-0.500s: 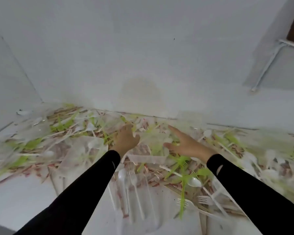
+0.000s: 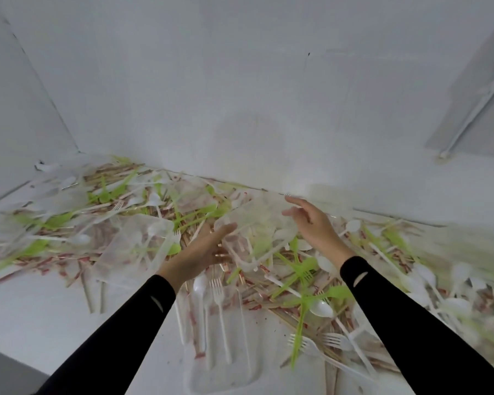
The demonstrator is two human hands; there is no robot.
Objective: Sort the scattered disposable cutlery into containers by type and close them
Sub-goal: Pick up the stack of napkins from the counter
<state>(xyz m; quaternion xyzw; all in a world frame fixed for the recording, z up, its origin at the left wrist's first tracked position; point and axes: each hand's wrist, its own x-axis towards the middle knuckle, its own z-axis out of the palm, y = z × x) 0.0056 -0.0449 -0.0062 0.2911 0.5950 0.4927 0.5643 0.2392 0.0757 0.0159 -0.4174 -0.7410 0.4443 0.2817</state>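
White wall (image 2: 240,81) behind a seemingly white tabletop (image 2: 40,315).

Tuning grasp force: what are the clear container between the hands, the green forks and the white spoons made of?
Clear container: thin transparent plastic, seemingly; cutlery shows through it. Green forks: likely moulded plastic, slightly translucent lime. White spoons: opaque plastic, smooth sheen on bowl.

Clear thin-walled plastic container (image 2: 258,223) is noted as glossy. White plastic spoon (image 2: 321,308) and lime-green plastic fork (image 2: 298,334) are seen smooth, faintly shiny. White tabletop (image 2: 40,309) and black cloth sleeve (image 2: 120,337) are recorded matt.
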